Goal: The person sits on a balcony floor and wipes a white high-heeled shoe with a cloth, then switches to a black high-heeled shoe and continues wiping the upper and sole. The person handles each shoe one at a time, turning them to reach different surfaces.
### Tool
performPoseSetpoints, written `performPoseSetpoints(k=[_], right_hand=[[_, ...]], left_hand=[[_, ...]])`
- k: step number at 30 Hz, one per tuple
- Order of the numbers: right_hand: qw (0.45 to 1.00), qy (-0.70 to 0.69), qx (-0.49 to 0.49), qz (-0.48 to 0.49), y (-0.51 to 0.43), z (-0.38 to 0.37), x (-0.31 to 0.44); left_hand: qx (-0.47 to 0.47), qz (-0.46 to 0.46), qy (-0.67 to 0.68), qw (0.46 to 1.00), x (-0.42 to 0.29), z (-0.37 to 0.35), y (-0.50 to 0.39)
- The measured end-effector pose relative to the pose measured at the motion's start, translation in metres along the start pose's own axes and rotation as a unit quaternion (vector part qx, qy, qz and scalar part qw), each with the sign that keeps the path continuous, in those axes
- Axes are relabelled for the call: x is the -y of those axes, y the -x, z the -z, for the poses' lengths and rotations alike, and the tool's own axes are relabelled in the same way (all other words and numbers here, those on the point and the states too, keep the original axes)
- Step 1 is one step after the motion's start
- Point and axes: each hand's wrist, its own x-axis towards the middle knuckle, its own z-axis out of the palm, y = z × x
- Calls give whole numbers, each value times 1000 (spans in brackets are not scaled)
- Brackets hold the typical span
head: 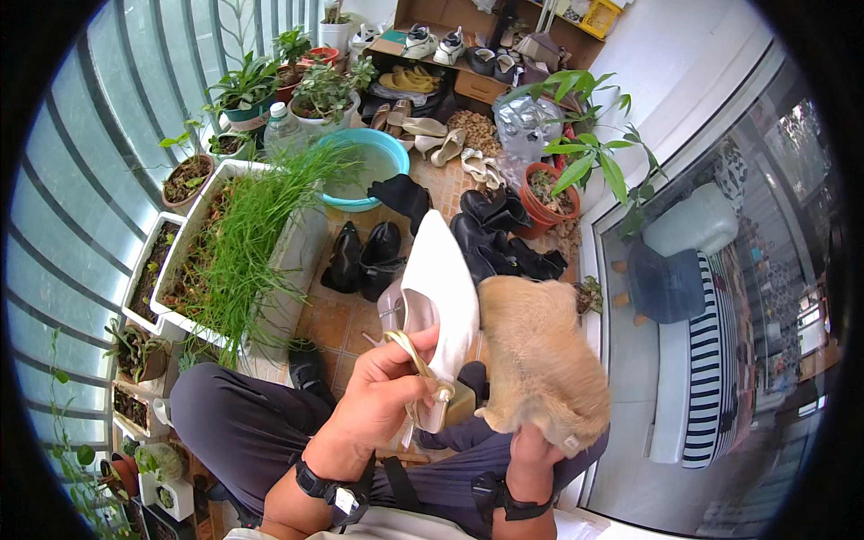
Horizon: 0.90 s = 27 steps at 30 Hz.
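Note:
A white pointed-toe shoe (455, 290) with a gold strap is held up by my left hand (388, 385), its fingers closed round the heel end and strap. Its toe points away from me. Just to the right, my right hand (533, 439) holds a tan fluffy cloth or mitt (540, 351), which covers most of that hand; its edge lies very close to the shoe's side, and whether they touch is unclear. Black shoes and boots (381, 250) stand on the tiled floor beyond, with more black boots (482, 236) to their right.
Left of me is a white planter (165, 297) of long green blades. Farther off are a turquoise basin (403, 162) of water, light-coloured shoes (449, 147) and a shoe shelf (432, 27). An orange plant pot (540, 223) stands near the glass door (634, 432) at right.

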Motion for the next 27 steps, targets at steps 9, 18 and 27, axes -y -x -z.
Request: performPoseSetpoints(k=[9,18,27], right_hand=[[979,-10,187,80,5,-18,37],[943,140,222,204,15,-20,28],[966,17,256,26,-7,-23,25]], left_hand=[[29,-24,-41,998,2,-7,3],[92,-101,-104,985,11,-3,4],[125,-114,-100,981,12,-4,2]])
